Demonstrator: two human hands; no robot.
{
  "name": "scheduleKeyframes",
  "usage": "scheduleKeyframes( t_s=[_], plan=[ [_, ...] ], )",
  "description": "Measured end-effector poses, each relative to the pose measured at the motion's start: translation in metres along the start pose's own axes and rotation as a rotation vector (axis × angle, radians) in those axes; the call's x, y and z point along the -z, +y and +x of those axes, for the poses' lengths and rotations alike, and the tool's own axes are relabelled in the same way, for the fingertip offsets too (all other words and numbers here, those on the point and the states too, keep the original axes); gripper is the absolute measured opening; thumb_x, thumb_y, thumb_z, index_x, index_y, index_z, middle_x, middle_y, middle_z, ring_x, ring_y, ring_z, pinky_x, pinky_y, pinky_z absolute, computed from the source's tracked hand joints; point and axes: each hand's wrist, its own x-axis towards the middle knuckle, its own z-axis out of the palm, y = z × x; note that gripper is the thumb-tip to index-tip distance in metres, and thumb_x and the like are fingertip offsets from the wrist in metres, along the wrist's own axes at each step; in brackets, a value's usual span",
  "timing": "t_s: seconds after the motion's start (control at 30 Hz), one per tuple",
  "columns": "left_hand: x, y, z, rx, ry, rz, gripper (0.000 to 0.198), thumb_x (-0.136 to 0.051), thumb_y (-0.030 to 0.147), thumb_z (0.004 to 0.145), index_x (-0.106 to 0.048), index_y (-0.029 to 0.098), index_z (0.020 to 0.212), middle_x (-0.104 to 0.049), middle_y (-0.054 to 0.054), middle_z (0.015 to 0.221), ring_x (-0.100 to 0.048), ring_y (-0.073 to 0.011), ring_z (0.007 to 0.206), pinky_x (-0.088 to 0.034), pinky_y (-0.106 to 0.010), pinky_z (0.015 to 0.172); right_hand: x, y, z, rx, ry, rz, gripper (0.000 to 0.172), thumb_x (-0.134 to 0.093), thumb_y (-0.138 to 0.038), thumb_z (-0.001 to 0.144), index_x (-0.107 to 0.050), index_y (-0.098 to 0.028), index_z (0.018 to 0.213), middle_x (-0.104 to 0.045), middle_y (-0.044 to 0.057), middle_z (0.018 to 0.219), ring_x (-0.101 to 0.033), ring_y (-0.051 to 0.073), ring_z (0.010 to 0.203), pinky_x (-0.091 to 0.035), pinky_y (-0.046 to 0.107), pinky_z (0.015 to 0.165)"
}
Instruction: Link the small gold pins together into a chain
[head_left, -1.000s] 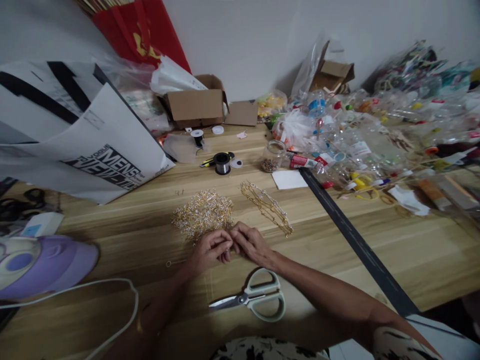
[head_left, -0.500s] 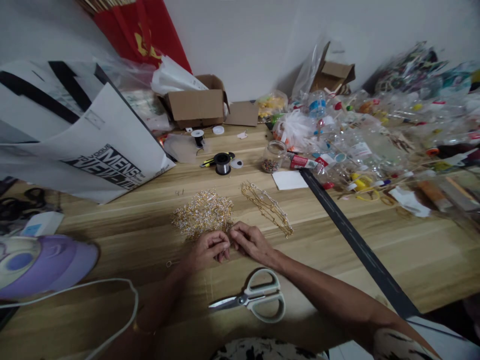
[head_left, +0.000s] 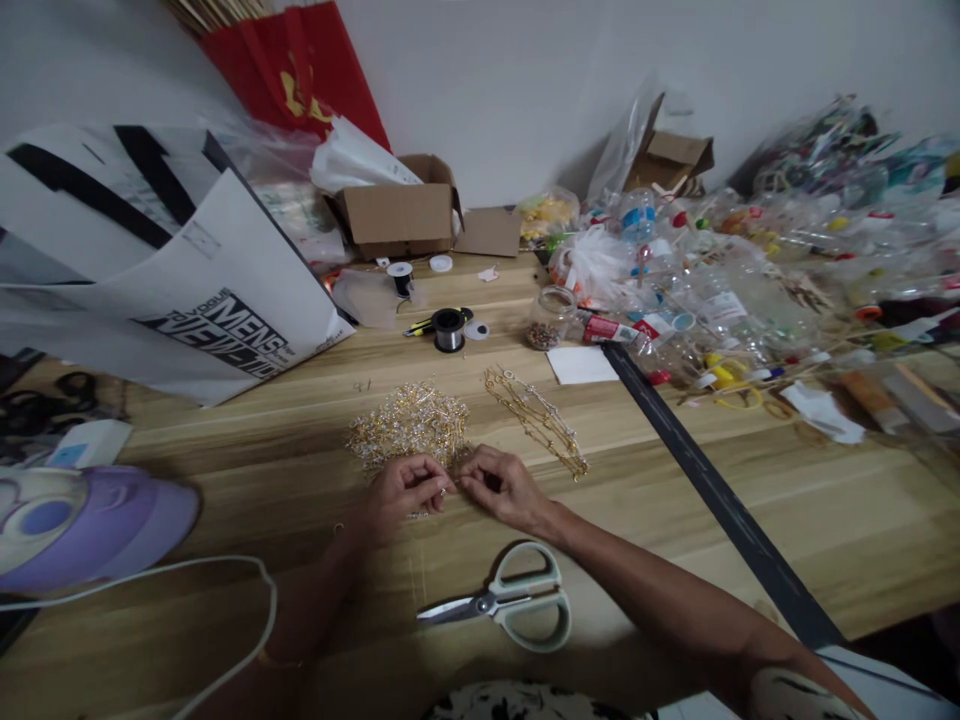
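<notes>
Just in front of the tangled pile of gold and silver chain (head_left: 409, 425), my two hands nearly meet at the fingertips. My left hand (head_left: 405, 492) is closed in a pinch on a thin chain; silvery links show at its fingertips and below its fingers. My right hand (head_left: 504, 488) is closed too, thumb against forefinger, and what it pinches is too small to make out. To the right of the pile lie several gold and silver beaded chains (head_left: 536, 420), stretched out side by side. Scissors (head_left: 495, 600) with pale handles rest nearer me, blades pointing left.
Behind the pile stand a spool of silver wire (head_left: 448, 330), a dark spool (head_left: 400, 280) and a jar of beads (head_left: 551, 318). A white bag (head_left: 187, 290) and a purple device (head_left: 97, 525) are at left. Plastic bottles (head_left: 720, 300) crowd the right, beyond a black strip (head_left: 720, 490).
My left hand has turned slightly, and silvery links now show below its fingers. My right hand's fingers have curled a little and its fingertips have shifted slightly. The view has moved slightly.
</notes>
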Motion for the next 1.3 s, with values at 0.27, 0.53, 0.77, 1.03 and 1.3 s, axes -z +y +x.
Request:
scheduleKeyframes(
  t_s=[0.27,0.53,0.77,1.03,1.3],
  plan=[
    [-0.001,0.005,-0.001,-0.017,-0.009,0.035,0.029,-0.067,0.04,0.071,-0.06,0.012,0.07,-0.063,-0.002,0.059,-0.057,-0.0117,0.056,-0.046,-0.023,0.057,-0.001,0.001,0.0,0.041,0.061,-0.011,0.017,-0.05,-0.028,0.089,-0.056,-0.017,0.079,-0.053,0.003,0.076,-0.05,0.014,0.07,-0.039,0.026,0.063],
    [-0.004,0.003,-0.001,-0.046,0.007,0.109,0.028,-0.065,0.039,0.072,-0.06,0.012,0.067,-0.061,-0.001,0.061,-0.054,-0.0112,0.058,-0.042,-0.021,0.056,0.001,0.001,-0.003,0.221,0.024,-0.114,0.013,-0.044,-0.024,0.093,-0.054,-0.018,0.088,-0.055,0.006,0.082,-0.052,0.016,0.077,-0.044,0.028,0.069],
    [-0.011,0.002,-0.001,-0.082,0.089,0.27,0.016,-0.06,0.029,0.071,-0.058,0.014,0.064,-0.056,0.001,0.059,-0.049,-0.0108,0.058,-0.038,-0.02,0.055,0.001,0.002,-0.004,0.283,-0.031,-0.233,0.012,-0.041,-0.022,0.094,-0.052,-0.018,0.097,-0.056,0.008,0.09,-0.054,0.016,0.084,-0.047,0.027,0.072],
    [-0.018,0.005,-0.004,-0.128,0.066,0.474,0.017,-0.055,0.027,0.075,-0.056,0.015,0.063,-0.054,0.001,0.059,-0.047,-0.012,0.057,-0.036,-0.021,0.055,-0.001,0.003,-0.006,0.297,-0.059,-0.363,0.014,-0.041,-0.025,0.095,-0.053,-0.018,0.098,-0.059,0.008,0.093,-0.057,0.016,0.086,-0.047,0.026,0.069],
    [-0.02,0.0,-0.003,-0.154,0.086,0.555,0.015,-0.053,0.024,0.075,-0.056,0.015,0.064,-0.055,0.0,0.06,-0.048,-0.0129,0.059,-0.035,-0.023,0.057,-0.002,0.004,-0.007,0.303,-0.055,-0.382,0.015,-0.041,-0.025,0.095,-0.054,-0.018,0.099,-0.06,0.008,0.094,-0.058,0.016,0.086,-0.048,0.025,0.068]
  ],
)
